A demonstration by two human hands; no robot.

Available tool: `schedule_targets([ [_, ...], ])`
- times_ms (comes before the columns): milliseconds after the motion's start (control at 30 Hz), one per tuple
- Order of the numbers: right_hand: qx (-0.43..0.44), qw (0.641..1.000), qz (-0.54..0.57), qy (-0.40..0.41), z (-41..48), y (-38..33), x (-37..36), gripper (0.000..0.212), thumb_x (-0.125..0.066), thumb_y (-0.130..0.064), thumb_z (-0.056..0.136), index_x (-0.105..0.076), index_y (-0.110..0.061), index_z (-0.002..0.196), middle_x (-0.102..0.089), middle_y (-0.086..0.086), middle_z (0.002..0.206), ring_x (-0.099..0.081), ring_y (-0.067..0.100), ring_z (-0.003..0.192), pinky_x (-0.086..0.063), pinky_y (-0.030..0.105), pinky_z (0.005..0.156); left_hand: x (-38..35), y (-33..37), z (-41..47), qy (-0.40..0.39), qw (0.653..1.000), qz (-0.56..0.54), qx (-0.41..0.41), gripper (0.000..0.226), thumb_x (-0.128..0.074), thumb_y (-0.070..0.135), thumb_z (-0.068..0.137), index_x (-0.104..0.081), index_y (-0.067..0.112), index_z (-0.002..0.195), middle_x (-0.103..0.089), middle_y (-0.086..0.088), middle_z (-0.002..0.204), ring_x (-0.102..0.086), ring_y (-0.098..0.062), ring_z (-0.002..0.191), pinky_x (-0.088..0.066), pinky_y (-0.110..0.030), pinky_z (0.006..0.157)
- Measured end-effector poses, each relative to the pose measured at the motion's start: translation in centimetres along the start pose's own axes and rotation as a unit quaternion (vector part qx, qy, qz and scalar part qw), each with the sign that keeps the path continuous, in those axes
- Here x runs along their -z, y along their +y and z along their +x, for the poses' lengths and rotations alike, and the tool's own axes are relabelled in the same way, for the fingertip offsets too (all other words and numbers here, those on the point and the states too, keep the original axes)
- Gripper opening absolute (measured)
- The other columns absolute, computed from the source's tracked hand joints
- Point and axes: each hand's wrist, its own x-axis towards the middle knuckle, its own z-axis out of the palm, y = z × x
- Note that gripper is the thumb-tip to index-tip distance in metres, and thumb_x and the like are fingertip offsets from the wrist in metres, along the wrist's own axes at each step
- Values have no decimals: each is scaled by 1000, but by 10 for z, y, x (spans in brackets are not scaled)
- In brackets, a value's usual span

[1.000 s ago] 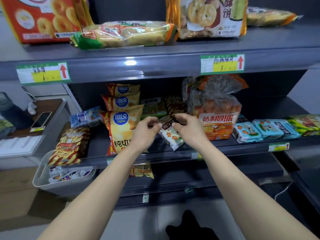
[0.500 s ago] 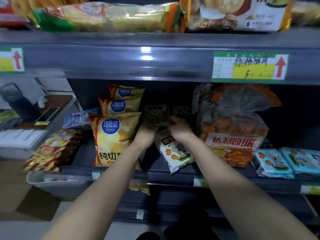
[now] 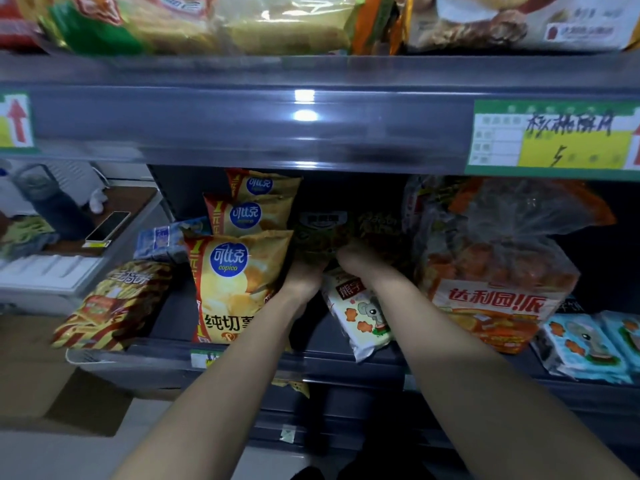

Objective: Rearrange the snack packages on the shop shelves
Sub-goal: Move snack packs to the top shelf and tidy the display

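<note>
Head cam: both arms reach into mid shelf [image 3: 346,367], hands side by side at the back.
L hand [image 3: 304,277]: on dark green pack [image 3: 317,237]; fingers hidden behind it, grip — can't tell.
R hand [image 3: 360,261]: against dark brown pack [image 3: 379,230]; fingers in shadow, can't tell.
Mid shelf holds: 3 yellow chip bags [image 3: 239,271] upright in a row front to back, left of hands; white bear-biscuit pack [image 3: 362,313] under R wrist, long axis slanting front-right; big orange cake bag [image 3: 498,271] upright, right; blue packs [image 3: 585,344] flat, far right.
Striped pack [image 3: 114,303]: leans at shelf's left end.
Top shelf: bread bag [image 3: 194,22] lying flat, long axis left-right.
</note>
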Motion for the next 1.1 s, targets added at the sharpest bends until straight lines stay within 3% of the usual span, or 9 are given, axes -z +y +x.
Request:
schedule_targets([
  [100, -13, 1000, -26, 4, 4, -11, 0, 34, -28, -9, 102, -51, 0, 125, -51, 19, 128, -51, 29, 115, -41, 27, 93, 3, 0, 2, 4, 1000, -10, 0, 35, -44, 13, 98, -46, 6, 133, -53, -9, 126, -48, -12, 102, -38, -21, 82],
  [167, -25, 999, -41, 10, 6, -15, 0, 37, -27, -11, 103, -45, 1, 132, -45, 20, 138, -45, 30, 125, -37, 28, 100, 6, -1, 5, 6, 1000, -19, -4, 36, -47, 13, 97, -46, 6, 133, -51, -9, 131, -50, -15, 109, -40, -24, 87],
  [367, -65, 998, -9, -3, 21, -12, 4, 37, -34, -17, 103, -45, 2, 132, -52, 14, 109, -44, 19, 86, -34, 23, 77, 7, -4, 8, -8, 999, -30, 13, 38, -43, 15, 99, -42, 8, 136, -50, -6, 132, -48, -16, 111, -39, -23, 88],
  [467, -79, 997, -17, -1, 25, -13, 3, 37, -35, -18, 102, -45, 2, 132, -51, 17, 119, -48, 21, 87, -36, 24, 69, 6, -5, 9, -4, 999, -28, 19, 39, -43, 16, 99, -40, 8, 137, -50, -7, 132, -47, -13, 106, -39, -23, 86],
  [600, -86, 995, -26, 31, 32, -14, -3, 37, -38, -17, 101, -46, 3, 131, -51, 16, 132, -51, 27, 122, -38, 22, 66, 5, -7, 12, -10, 1000, -20, 22, 40, -42, 15, 100, -39, 7, 138, -49, -10, 134, -44, -10, 100, -37, -20, 81],
  [667, -97, 993, -42, 49, 33, -15, -4, 36, -40, -18, 101, -47, 3, 130, -53, 14, 123, -51, 26, 123, -44, 24, 73, 5, -8, 14, -8, 999, -25, 30, 39, -41, 16, 100, -39, 7, 138, -50, -9, 129, -44, -11, 99, -37, -21, 80],
  [767, -93, 992, -28, 83, 36, -13, -6, 37, -44, -18, 100, -48, 4, 129, -50, 17, 135, -49, 27, 126, -44, 28, 94, 7, -10, 17, 0, 999, -18, 39, 41, -40, 16, 100, -35, 9, 140, -48, 0, 122, -48, -15, 105, -40, -25, 83],
  [933, -92, 986, 39, 132, 28, -11, -2, 38, -46, -6, 96, -42, 6, 132, -48, 22, 136, -49, 32, 125, -44, 32, 94, 7, -15, 21, -3, 999, -19, 51, 44, -41, 18, 99, -33, 10, 142, -50, -3, 124, -50, -19, 107, -41, -26, 82],
  [1100, -79, 975, 46, 202, 19, -6, 10, 28, -44, -5, 95, -56, 8, 117, -57, 21, 126, -55, 32, 116, -45, 29, 80, -2, -13, 14, -12, 998, -38, 39, 47, -47, 23, 97, -35, 15, 142, -57, -10, 129, -60, -21, 106, -50, -30, 80],
])
